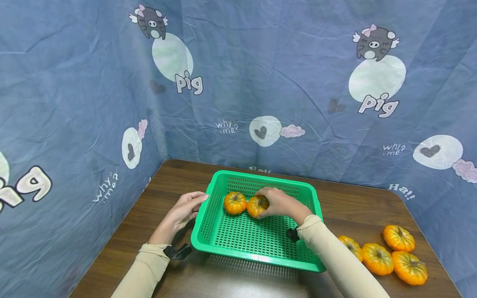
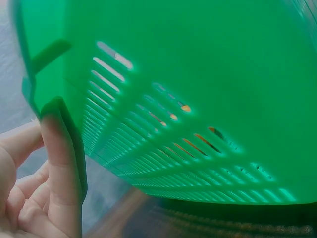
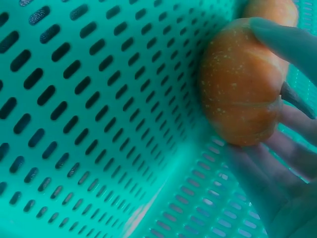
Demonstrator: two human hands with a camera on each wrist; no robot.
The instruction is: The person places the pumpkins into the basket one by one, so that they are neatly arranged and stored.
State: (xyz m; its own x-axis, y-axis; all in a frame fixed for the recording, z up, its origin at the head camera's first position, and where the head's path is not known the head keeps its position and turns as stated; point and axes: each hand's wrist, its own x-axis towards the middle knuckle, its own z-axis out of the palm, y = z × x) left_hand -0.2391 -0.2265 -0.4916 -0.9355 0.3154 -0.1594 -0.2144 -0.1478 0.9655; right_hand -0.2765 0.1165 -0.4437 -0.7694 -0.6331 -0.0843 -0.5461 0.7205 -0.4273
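A green plastic basket (image 1: pixel 257 258) with slotted walls stands on the table. My left hand (image 1: pixel 185 210) holds its left rim from outside; in the left wrist view the fingers (image 2: pixel 59 173) lie against the outer wall. Inside the basket, my right hand (image 1: pixel 280 203) grips a small orange pumpkin (image 1: pixel 257 207), thumb on the near side and fingers around the far side. A second pumpkin (image 1: pixel 235 203) sits just left of it, nearly touching. The right wrist view has the gripped pumpkin (image 3: pixel 242 89) close to the slotted floor, with its stem toward the palm.
Several more small pumpkins (image 1: pixel 377 258) lie on the brown wooden table (image 1: pixel 357 207) to the right of the basket, one partly hidden by the right sleeve (image 1: pixel 335 256). A blue patterned cloth (image 1: pixel 298 82) hangs behind and to the left.
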